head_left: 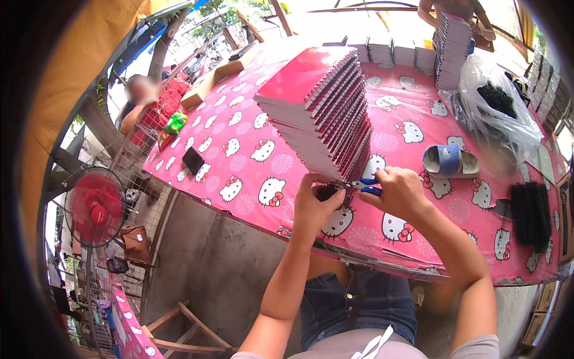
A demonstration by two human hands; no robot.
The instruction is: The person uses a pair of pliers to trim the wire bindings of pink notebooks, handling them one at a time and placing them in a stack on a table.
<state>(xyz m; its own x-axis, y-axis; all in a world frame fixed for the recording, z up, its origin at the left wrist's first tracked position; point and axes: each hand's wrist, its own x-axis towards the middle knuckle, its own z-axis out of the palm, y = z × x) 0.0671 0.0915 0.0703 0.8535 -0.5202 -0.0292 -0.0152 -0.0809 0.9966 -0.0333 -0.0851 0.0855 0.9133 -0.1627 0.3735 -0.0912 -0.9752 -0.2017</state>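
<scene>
A tall stack of red-covered notebooks (311, 128) with dark spiral bindings stands on the table in front of me. At its near lower corner my left hand (320, 206) is closed, thumb and fingers pinching a small dark piece that looks like black spiral binding coil (326, 191); its exact shape is partly hidden. My right hand (402, 191) grips a small pair of blue-handled pliers (371, 189). The jaws point left at the coil end by my left thumb, and whether they touch it is too small to tell.
Pink printed cloth covers the table (281, 161). On the right lie a blue slipper (449, 161), a bundle of black coils (530, 215) and a clear plastic bag (478, 113) holding more coils. More notebooks (451, 54) stand at the back near another person. A phone (193, 160) lies left; a fan (95, 206) stands beyond.
</scene>
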